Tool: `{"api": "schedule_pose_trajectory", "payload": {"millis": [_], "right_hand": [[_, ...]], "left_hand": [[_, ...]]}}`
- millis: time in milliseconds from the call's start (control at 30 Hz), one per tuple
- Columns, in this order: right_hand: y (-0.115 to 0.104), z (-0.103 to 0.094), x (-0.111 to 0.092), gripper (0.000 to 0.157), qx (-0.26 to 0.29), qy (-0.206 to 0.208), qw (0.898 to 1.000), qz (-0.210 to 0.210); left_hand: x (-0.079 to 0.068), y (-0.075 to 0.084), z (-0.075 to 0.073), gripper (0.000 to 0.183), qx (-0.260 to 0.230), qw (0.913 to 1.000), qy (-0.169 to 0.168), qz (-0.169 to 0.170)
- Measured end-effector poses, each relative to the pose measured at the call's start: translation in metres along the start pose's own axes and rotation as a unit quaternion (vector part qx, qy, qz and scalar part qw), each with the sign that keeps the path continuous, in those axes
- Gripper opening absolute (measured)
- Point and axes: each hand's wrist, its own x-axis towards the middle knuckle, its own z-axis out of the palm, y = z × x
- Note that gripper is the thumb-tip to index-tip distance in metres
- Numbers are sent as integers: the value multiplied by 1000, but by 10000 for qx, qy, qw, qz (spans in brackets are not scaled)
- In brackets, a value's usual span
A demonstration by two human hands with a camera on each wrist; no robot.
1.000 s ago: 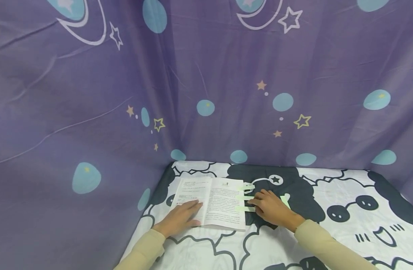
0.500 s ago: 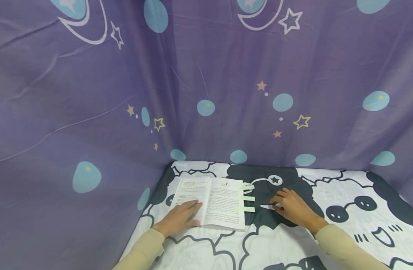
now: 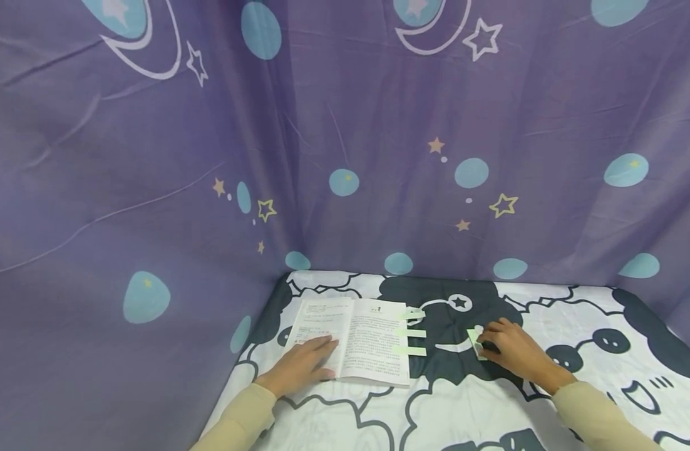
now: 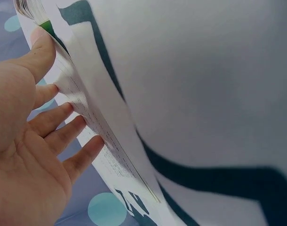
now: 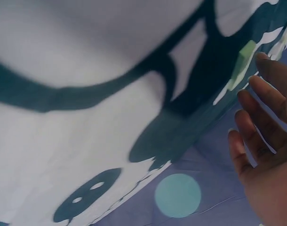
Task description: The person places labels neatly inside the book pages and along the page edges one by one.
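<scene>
An open book (image 3: 373, 351) lies on the patterned cloth. My left hand (image 3: 300, 363) rests on its left page; in the left wrist view the fingers (image 4: 56, 134) extend over the page and the thumb is at the book's lower edge. Three pale green sticky notes (image 3: 416, 333) stick out from the right page's edge. To the right lies a pad of pale green sticky notes (image 3: 473, 343). Beside it is my right hand (image 3: 516, 352), its fingers relaxed and bent. The right wrist view puts the thumb tip right at the sticky note pad (image 5: 242, 65).
A white cloth (image 3: 334, 419) with black cartoon sheep covers the surface. Purple curtains (image 3: 379, 219) with stars and moons hang along the back and left side.
My right hand has moved right, from the notes at the book's edge to the sticky note pad, which shows again beside it. The left hand and the book stay in place.
</scene>
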Motion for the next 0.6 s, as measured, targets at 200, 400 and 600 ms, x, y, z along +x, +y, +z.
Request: {"api": "schedule_pose_trajectory", "payload": {"millis": [200, 400, 600], "right_hand": [[8, 2, -9, 24, -45, -54, 10000, -43], [9, 2, -12, 26, 89, -119, 9999, -33], [7, 2, -11, 26, 191, -264, 9994, -102]], "left_hand": [[0, 0, 0, 71, 27, 10000, 22, 8], [-1, 0, 0, 70, 32, 9999, 83, 65], [0, 1, 2, 70, 77, 10000, -34, -34]]}}
